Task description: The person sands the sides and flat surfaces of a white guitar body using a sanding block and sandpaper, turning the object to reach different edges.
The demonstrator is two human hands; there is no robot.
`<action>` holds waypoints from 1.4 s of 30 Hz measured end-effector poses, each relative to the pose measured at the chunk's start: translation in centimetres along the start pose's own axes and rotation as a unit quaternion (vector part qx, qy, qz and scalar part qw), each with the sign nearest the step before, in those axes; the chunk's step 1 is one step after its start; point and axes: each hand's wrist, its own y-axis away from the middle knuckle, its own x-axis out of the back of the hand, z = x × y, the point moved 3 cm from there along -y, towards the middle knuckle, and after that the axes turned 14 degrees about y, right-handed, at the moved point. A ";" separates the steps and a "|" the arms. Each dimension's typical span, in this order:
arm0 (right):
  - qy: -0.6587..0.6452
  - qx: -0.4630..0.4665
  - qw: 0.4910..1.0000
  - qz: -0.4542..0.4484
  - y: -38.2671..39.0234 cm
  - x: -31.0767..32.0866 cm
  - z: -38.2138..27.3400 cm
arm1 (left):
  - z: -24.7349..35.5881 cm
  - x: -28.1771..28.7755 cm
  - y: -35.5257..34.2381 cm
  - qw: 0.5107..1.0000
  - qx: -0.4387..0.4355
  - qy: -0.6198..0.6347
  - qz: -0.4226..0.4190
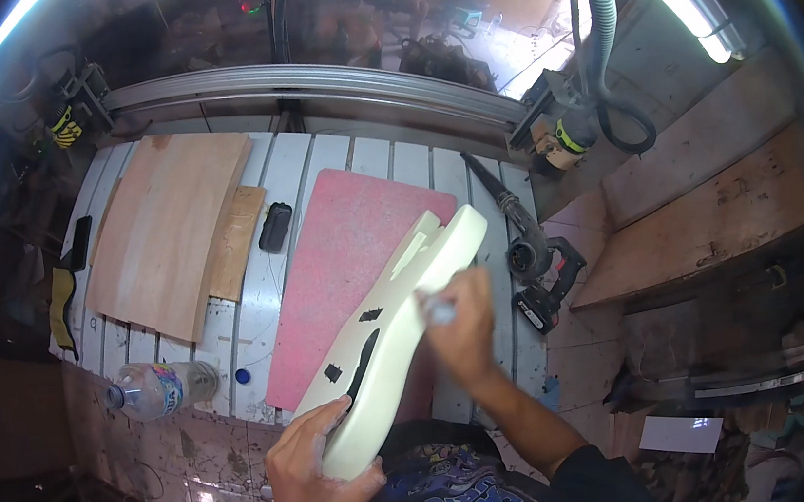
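A cream-coloured electric guitar body [388, 350] is tilted up on its edge over a pink board [326, 269]. Dark cut-outs show on its face. My left hand [311, 461] grips the rounded near end, thumb on one side and fingers on the other. At the guitar body's right edge, around the middle of its length, my right hand [466, 328] is closed on a small pale grey piece [440, 310]. Motion blurs this hand, and I cannot make out exactly what the piece is.
Plywood [170, 236] lies on the slatted white table [290, 160] at the left, near a black oblong object [275, 227]. A clear plastic bottle [162, 389] lies near a blue cap [243, 376]. On the right sits a cordless blower [532, 257]; a metal rail [325, 78] spans the back.
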 end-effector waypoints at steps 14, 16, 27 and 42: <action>0.048 -0.003 0.999 0.004 -1.6 1.2 2.0 | 0.5 -1.3 0.8 1.000 -0.005 0.001 -0.006; 0.073 0.031 0.997 0.013 -1.4 1.2 1.4 | 0.4 -1.4 1.0 1.000 -0.005 -0.001 -0.004; -0.017 0.018 1.000 -0.014 1.8 1.2 -0.6 | 0.3 -1.5 1.1 1.000 -0.007 -0.004 0.010; -0.014 -0.138 0.990 0.027 -5.7 0.6 6.3 | -1.2 -1.3 1.5 0.998 0.039 0.023 0.046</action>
